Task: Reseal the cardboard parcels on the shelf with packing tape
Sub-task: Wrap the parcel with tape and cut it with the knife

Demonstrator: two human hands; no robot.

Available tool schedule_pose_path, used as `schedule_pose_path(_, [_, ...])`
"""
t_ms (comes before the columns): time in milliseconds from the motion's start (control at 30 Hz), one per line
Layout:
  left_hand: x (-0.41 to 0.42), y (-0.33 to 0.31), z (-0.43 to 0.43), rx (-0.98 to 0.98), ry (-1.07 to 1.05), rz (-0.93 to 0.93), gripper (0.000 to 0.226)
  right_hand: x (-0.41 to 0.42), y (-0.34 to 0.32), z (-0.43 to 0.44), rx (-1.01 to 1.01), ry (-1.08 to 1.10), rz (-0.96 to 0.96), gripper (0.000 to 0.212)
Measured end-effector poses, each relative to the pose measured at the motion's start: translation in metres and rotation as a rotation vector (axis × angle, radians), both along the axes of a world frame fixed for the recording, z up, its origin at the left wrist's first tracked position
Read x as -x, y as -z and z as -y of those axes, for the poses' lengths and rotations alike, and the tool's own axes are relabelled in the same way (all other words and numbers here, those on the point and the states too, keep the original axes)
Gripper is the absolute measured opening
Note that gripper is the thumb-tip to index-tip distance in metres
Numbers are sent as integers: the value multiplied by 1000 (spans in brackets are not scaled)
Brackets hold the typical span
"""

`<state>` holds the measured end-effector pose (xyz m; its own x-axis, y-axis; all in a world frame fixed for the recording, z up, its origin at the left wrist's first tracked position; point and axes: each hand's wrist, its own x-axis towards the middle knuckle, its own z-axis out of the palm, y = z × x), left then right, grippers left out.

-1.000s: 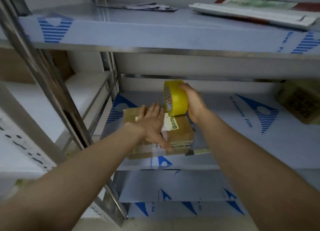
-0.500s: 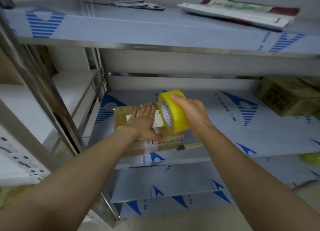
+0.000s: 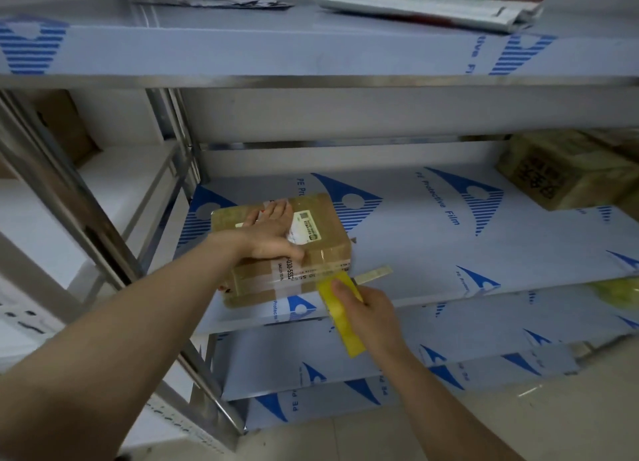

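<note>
A person leans into a steel shelving unit, both bare forearms stretched toward a small cardboard parcel (image 3: 276, 249) that sits at the front left of the middle shelf (image 3: 432, 253), whose surface is covered in white film printed with blue triangles. The left hand (image 3: 271, 234) lies flat on the parcel's top, fingers spread and pointing toward the back of the shelf, pressing down beside a white shipping label (image 3: 306, 230); it grips nothing. The right hand (image 3: 366, 313) is wrapped around a yellow roll of packing tape (image 3: 340, 317), held edge-on just off the parcel's near right corner, below the shelf lip. A clear band of tape already runs across the parcel's front face. A short strip of tape (image 3: 375, 274) sticks out to the right from that corner; whether it joins the roll cannot be told. Far to the right on the same shelf stands a second cardboard box (image 3: 560, 170), well apart from the first. On the upper shelf (image 3: 242, 45) lie a folded newspaper (image 3: 432, 4) and some loose papers (image 3: 221, 1).
</note>
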<state>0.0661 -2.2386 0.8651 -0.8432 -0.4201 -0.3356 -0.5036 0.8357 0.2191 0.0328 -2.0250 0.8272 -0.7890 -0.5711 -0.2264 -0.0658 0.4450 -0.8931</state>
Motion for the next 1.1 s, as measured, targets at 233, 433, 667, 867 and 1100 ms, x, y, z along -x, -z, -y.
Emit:
schedule_pose_path(233, [63, 6, -35, 225, -250, -136, 87, 9, 8, 10, -44, -19, 9, 43])
schedule_pose_path(433, [102, 26, -3, 364, -230, -110, 78, 13, 12, 13, -40, -48, -19, 42])
schedule_pose_path(667, [124, 19, 16, 150, -346, -158, 50, 18, 9, 15, -69, -58, -24, 52])
schedule_pose_path(867, [111, 27, 1, 524, -189, -297, 58, 25, 8, 23, -34, 22, 72, 54])
schedule_pose_path(1100, [91, 12, -39, 414, -111, -194, 96, 30, 7, 27, -35, 34, 65, 54])
